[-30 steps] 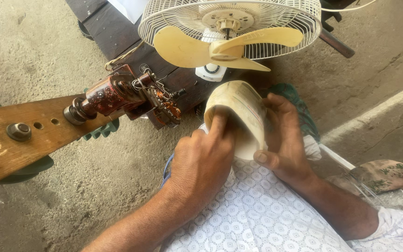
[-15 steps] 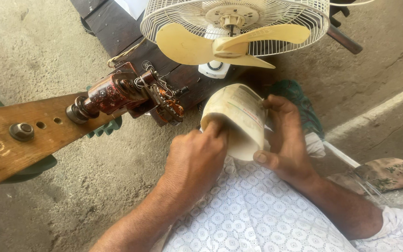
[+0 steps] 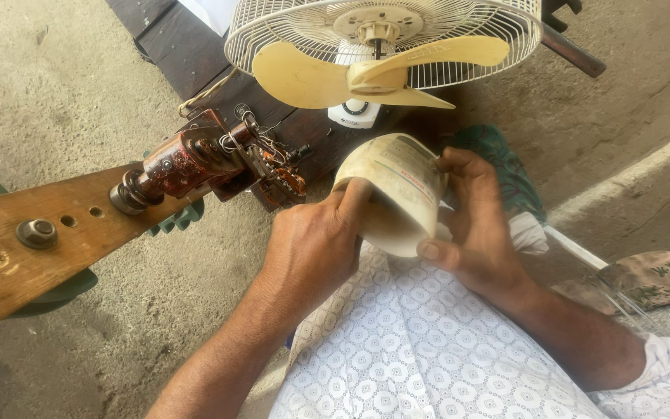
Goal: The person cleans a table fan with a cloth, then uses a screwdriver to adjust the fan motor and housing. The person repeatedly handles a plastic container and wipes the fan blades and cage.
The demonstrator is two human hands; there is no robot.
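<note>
Since a moment ago you have tipped the curled cream card sheet [image 3: 393, 194] leftward. Your left hand [image 3: 312, 248] pinches its edge, your right hand [image 3: 474, 233] cups it; keep both fingers firm, rolling evenly.

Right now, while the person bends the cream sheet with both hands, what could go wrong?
1. The cream sheet is curled tightly between the left hand and right hand; it may crease or spring open.
2. The fan blades have no front guard and sit just above the hands, so fingers could hit them.
3. Loose wires on the red motor part lie near the left hand and could snag it.
</note>
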